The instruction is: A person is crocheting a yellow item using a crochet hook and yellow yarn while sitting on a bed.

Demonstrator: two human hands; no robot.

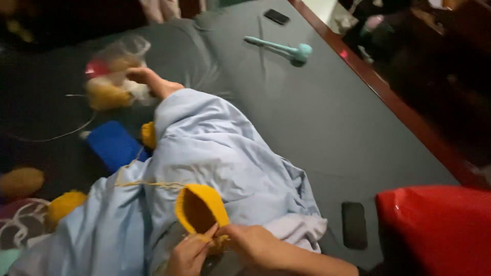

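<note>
bed: I sit on a bed (pixel 317 117) with a dark grey cover; it fills most of the frame, and a reddish wooden edge runs down the right side.
blanket: a light blue blanket (pixel 215 148) lies over my legs, from the centre of the frame to the lower left.
red bag: a shiny red bag (pixel 440 225) is at the lower right, well apart from my work.
yarn bag: at the upper left there is a clear bag with yellow and white yarn balls (pixel 112 82), blurred; my foot is just beside it.
blue piece: a blue piece (pixel 113 145) lies left of the blanket; I cannot tell what it is.
knitted piece: the yellow knitted piece (pixel 199 207), round and open like a tube, is at the lower centre, on the blanket in front of me.
left hand: my left hand (pixel 186 255) has its fingers closed on the lower edge of the knitted piece.
right hand: my right hand (pixel 255 245) pinches the same edge from the other side, fingers together.
yarn strand: a thin yellow yarn strand (pixel 148 183) goes from the knitted piece to the left.
step: I judge that I am working stitches at the rim of the piece.
next move: it needs a steady hold on the rim and some slack in the strand, I think.
</note>
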